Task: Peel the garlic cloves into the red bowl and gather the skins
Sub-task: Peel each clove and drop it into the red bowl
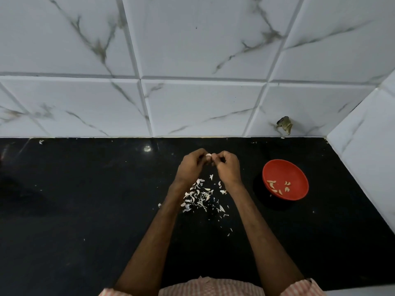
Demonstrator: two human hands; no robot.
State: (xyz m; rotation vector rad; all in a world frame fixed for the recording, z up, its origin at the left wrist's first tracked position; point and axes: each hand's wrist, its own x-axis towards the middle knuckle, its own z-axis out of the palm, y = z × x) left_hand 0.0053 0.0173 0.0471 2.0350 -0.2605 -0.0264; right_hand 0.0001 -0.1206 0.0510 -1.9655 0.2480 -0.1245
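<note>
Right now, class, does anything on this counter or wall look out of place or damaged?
Yes. Garlic skins lie scattered loose on the black counter beneath the hands, not yet gathered. The wall tile has a broken hole just above the counter.

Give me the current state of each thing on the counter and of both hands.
garlic clove: held up between both hands, skin partly on.
left hand: closed on the clove.
right hand: pinching at the clove.
red bowl: upright, holding several peeled cloves.
skins: scattered loose on the black counter, not gathered.
</note>
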